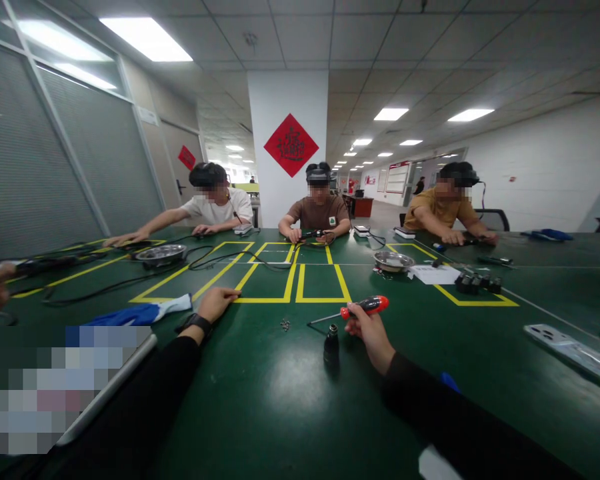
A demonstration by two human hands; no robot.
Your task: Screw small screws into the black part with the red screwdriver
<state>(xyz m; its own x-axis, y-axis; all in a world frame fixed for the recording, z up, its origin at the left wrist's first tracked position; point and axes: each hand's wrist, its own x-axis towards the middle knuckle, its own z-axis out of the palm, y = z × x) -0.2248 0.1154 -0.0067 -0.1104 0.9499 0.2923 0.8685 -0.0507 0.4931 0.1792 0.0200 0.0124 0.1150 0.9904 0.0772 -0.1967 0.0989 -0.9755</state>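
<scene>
My right hand (pixel 370 333) is closed around a screwdriver (pixel 377 305) with a red and black handle. The shaft points left, its tip low over the green table. Just left of that hand, a black cylindrical part (pixel 331 345) with a metal-looking top stands upright. A small pile of screws (pixel 285 325) lies near the screwdriver tip. My left hand (pixel 217 307), wearing a black wristband, rests at the yellow tape line with its fingers pinched together. Something small and dark shows at those fingertips, too small to name.
A blue and white glove (pixel 150 310) lies beside my left wrist. Metal bowls (pixel 393 261), cables, a white paper (pixel 434 274) and several black parts (pixel 477 283) are farther off. A metal plate (pixel 575 353) lies right. Co-workers sit opposite; another person's hand is at far left.
</scene>
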